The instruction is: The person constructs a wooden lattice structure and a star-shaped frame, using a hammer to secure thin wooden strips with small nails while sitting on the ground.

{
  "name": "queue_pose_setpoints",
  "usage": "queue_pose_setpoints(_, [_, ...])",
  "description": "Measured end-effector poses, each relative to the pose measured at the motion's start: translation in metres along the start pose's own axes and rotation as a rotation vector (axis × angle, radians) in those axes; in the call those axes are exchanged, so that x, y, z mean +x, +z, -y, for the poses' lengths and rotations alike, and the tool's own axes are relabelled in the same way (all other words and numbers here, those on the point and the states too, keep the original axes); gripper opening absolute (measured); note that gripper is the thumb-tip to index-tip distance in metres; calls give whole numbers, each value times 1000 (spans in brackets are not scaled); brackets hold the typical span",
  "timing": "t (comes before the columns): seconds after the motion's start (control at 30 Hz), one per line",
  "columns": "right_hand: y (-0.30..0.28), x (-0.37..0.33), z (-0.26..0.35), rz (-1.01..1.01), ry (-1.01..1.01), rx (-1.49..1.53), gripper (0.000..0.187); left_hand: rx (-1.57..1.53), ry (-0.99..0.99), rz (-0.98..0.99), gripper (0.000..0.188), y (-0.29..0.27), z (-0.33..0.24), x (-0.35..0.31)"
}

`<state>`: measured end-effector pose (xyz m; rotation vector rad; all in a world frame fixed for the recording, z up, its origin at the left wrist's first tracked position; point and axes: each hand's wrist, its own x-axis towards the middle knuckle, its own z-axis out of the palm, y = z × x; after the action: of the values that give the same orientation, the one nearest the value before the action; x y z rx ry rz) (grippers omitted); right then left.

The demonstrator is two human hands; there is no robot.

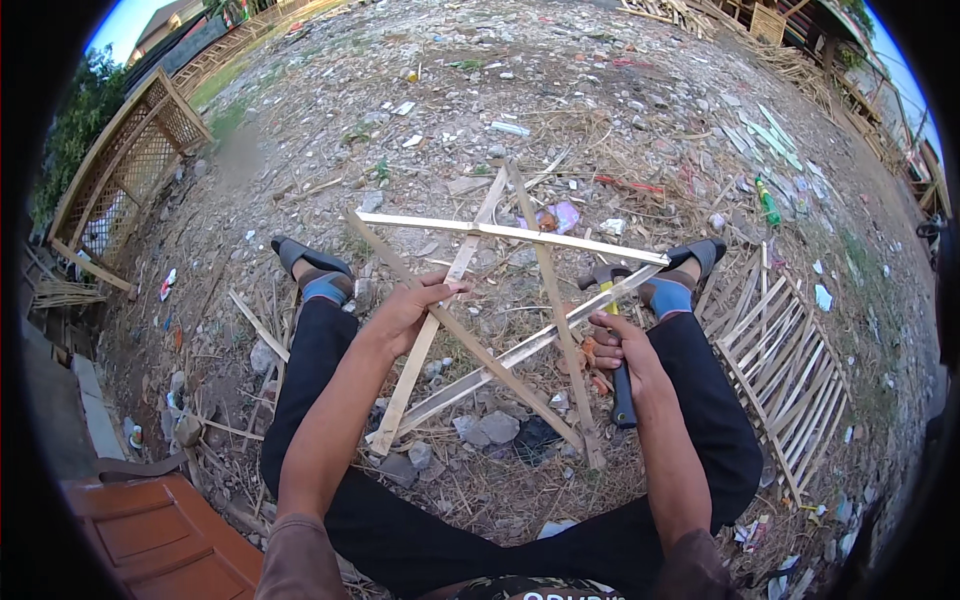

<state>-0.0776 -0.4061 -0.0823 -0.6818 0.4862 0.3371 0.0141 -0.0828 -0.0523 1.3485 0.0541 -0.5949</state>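
Note:
A star-shaped frame of thin wooden slats [560, 238] is spread out between my legs, its slats crossing one another. My left hand [405, 310] grips the frame on its left side where two slats cross, thumb on top. In my right hand [625, 345] is a hammer [622, 398] with a yellow and black handle, its metal head pointing away from me beside the star's right point. The right fingers curl around the handle close to a slat; I cannot tell whether they touch the slat.
Rubble, dry straw and litter cover the ground. To the right lies a rack of thin wooden slats [785, 370]. A lattice panel [135, 165] leans at the far left, and a brown panelled board [160, 540] lies near left. A green bottle [767, 202] is farther right.

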Motion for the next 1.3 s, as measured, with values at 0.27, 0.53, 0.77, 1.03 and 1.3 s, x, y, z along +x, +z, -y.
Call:
queue_pose_setpoints(0.27, [-25, -5, -4, -77, -16, -350, 11, 108, 100, -10, 45, -20, -24, -26])
queue_pose_setpoints(0.53, [-60, -6, -37, -245, 9, -614, 13, -93, 398, -150, 35, 6, -74, -40])
queue_pose_setpoints(0.77, [-102, -5, -95, -337, -326, -1167, 47, -204, 593, -148, 36, 29, -50, -14])
queue_pose_setpoints(1.03, [-104, -5, -106, -360, -300, -1465, 54, -244, 520, -308, 38, 32, -19, -16])
queue_pose_setpoints(1.3, [-105, -13, -99, -472, -326, -1394, 47, -335, 342, -339, 29, -42, 26, -30])
